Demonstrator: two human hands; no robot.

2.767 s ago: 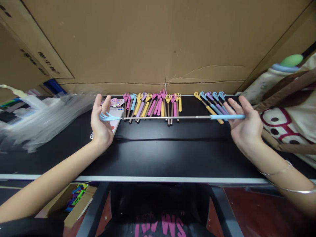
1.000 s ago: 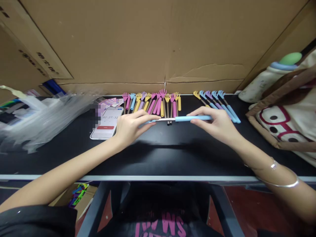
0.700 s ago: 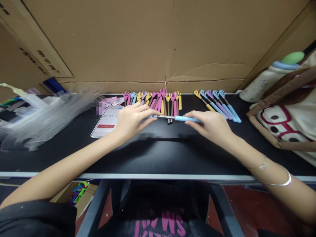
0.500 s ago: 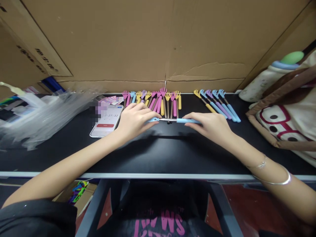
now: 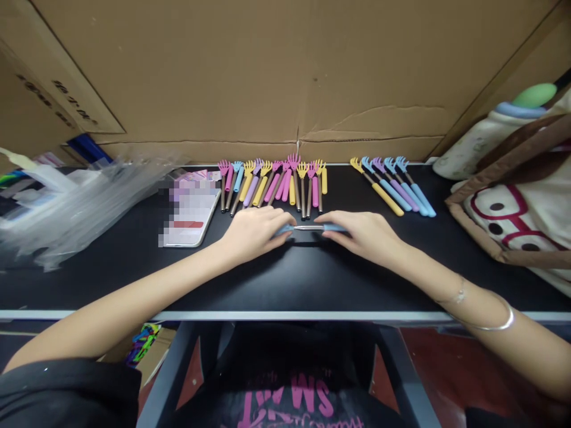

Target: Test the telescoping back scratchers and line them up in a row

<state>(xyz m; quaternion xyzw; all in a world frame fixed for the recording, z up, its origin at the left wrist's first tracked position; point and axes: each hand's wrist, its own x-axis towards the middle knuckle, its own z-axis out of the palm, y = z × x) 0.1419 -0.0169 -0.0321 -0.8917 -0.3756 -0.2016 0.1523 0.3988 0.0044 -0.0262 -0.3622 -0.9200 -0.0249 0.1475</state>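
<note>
Just above the black table (image 5: 267, 279), a light blue back scratcher with a bare metal rod (image 5: 308, 227) lies level between my two hands. My left hand (image 5: 254, 233) is closed on its blue left end, so the shape of that end is mostly hidden. Fingers of my right hand (image 5: 361, 235) pinch the light blue handle (image 5: 334, 227) on the other side. Behind my hands, several hand-shaped scratcher heads on dark rods lie mixed with loose pink, yellow, purple and blue handles, such as a pink handle (image 5: 315, 191). Further right, several whole back scratchers, including a yellow one (image 5: 387, 198), lie side by side.
A phone (image 5: 196, 217) lies left of my left hand, near clear plastic bags (image 5: 102, 202). To the right are a bag (image 5: 504, 220) with a cartoon face and a bottle (image 5: 473, 145). Cardboard (image 5: 223, 71) walls the back. Below, a box holds colourful pieces (image 5: 143, 345).
Both hands have come slightly nearer to me with the back scratcher. My right hand has moved left, closer to my left hand, and less of the rod shows.
</note>
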